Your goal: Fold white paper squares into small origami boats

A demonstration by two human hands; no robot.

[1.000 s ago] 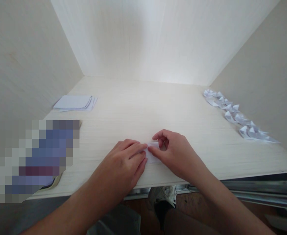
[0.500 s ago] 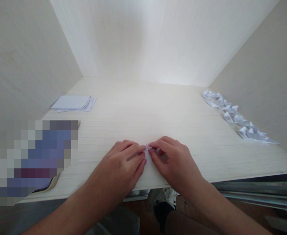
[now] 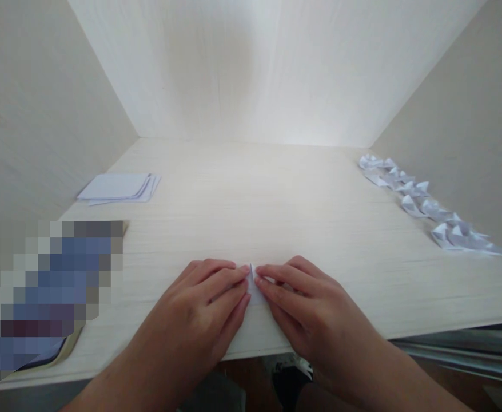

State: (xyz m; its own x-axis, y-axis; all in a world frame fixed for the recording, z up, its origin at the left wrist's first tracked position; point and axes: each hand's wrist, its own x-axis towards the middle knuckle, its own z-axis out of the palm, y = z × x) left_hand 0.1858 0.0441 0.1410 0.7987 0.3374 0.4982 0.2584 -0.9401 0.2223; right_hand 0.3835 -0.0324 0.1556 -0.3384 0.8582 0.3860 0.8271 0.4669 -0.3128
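A small white folded paper (image 3: 254, 290) lies on the pale wooden table (image 3: 259, 206) near its front edge, mostly hidden under my fingers. My left hand (image 3: 203, 303) rests flat on its left side, fingers stretched out and close together. My right hand (image 3: 302, 303) lies flat on its right side in the same way. The fingertips of both hands nearly meet over a raised point of the paper.
A stack of flat white sheets (image 3: 116, 187) sits at the back left. A row of several folded white paper pieces (image 3: 431, 209) runs along the right wall. A pixelated object (image 3: 45, 292) lies at the front left. Walls enclose three sides.
My right hand's fingers went from a raised pinch on the paper to lying flat on it. Both hands now press the paper down, fingertips side by side.
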